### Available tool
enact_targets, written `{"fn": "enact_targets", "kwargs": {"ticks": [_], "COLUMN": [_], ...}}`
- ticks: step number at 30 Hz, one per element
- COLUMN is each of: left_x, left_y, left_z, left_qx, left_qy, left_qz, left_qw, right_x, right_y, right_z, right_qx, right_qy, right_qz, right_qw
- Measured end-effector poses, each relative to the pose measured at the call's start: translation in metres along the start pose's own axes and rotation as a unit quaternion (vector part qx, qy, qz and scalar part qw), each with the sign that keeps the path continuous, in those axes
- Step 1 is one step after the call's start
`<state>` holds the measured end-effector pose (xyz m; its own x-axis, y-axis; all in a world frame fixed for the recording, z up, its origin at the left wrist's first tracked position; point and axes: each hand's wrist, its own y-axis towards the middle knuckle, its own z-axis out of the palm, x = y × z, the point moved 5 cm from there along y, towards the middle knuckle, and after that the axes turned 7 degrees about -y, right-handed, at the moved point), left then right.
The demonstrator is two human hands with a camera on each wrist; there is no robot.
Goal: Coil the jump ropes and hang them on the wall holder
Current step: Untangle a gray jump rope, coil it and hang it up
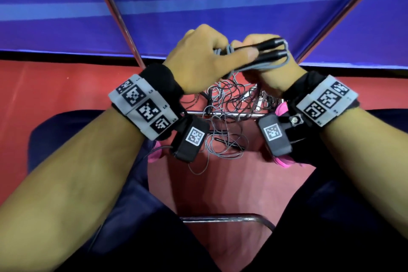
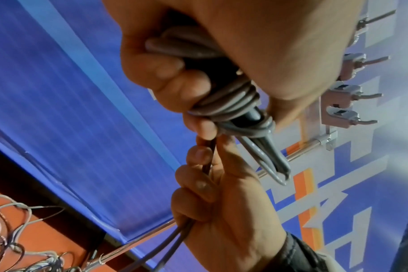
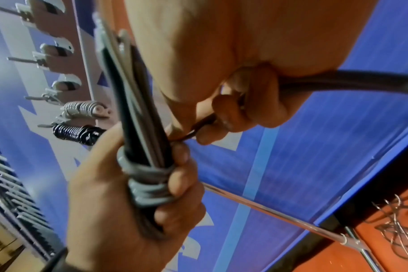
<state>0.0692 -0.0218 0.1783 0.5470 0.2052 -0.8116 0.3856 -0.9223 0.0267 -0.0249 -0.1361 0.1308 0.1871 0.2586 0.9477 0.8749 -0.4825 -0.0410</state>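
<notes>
Both busy: your left grip (image 1: 198, 53) curls round the half-wrapped grey jump rope (image 2: 228, 103) above the floor tangle (image 1: 229, 95), right grip (image 1: 274, 75) pinches its loose tail (image 3: 352, 81). Lose tension and I'd bet the wraps (image 3: 147, 185) spring off.

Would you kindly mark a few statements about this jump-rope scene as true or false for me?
1. The left hand grips the black handles, which have grey cord wound round them. True.
2. The right hand holds nothing. False: its fingers pinch a strand of the cord.
3. Two ropes already hang on the wall holder. True: a grey coiled rope and a black coiled rope.
4. No ropes are left uncoiled. False: a tangle of loose ropes lies below the hands.
</notes>
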Motion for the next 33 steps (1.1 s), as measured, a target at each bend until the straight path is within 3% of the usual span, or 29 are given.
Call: {"fn": "enact_targets", "kwargs": {"ticks": [3,6,11,27,31,33], "left_x": [0.006,0.014,0.026,0.024,0.026,0.025], "left_y": [0.004,0.009,0.014,0.011,0.013,0.017], "left_z": [-0.006,-0.012,-0.024,-0.012,-0.014,-0.016], "left_qx": [-0.071,-0.122,-0.166,-0.118,-0.128,-0.132], "left_qy": [-0.017,-0.018,-0.019,0.043,0.024,0.032], "left_qz": [-0.039,-0.08,-0.099,-0.059,-0.091,-0.104], "left_qw": [0.997,0.989,0.981,0.99,0.987,0.985], "right_x": [0.003,0.012,0.018,0.01,0.011,0.017], "right_y": [0.001,-0.001,-0.006,-0.017,-0.018,-0.022], "right_z": [0.012,0.027,0.036,0.043,0.044,0.045], "right_qx": [-0.049,-0.075,-0.033,0.044,0.032,-0.008], "right_qy": [0.017,0.02,0.041,0.052,-0.002,-0.071], "right_qz": [0.046,0.025,0.034,0.076,0.059,0.031], "right_qw": [0.998,0.997,0.998,0.995,0.998,0.997]}}
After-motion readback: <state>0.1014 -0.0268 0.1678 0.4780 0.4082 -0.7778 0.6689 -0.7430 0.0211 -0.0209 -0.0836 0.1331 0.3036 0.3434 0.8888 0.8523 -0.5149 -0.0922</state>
